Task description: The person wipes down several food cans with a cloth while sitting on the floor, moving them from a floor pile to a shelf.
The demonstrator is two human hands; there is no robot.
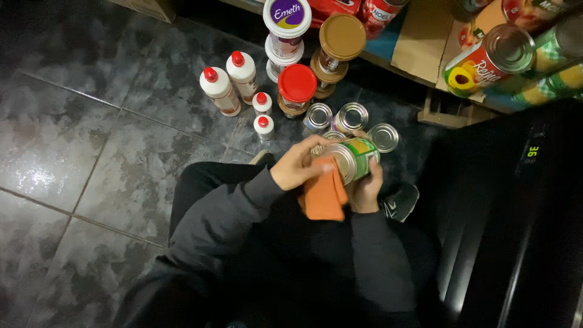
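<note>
Orange cloth (325,197) is pressed by your left hand (300,170) against the tin can (355,159), which your right hand (367,188) grips sideways over your lap so its end faces the wiping, above floor cans (351,116).

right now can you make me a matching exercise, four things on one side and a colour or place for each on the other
Things:
1 cloth
2 held can
3 jar lid
4 squeeze bottles

Descriptions:
a white with red caps
b red, on a jar on the floor
c orange, at the left hand
d green label, in the right hand

Pairs: 1-c, 2-d, 3-b, 4-a
</note>
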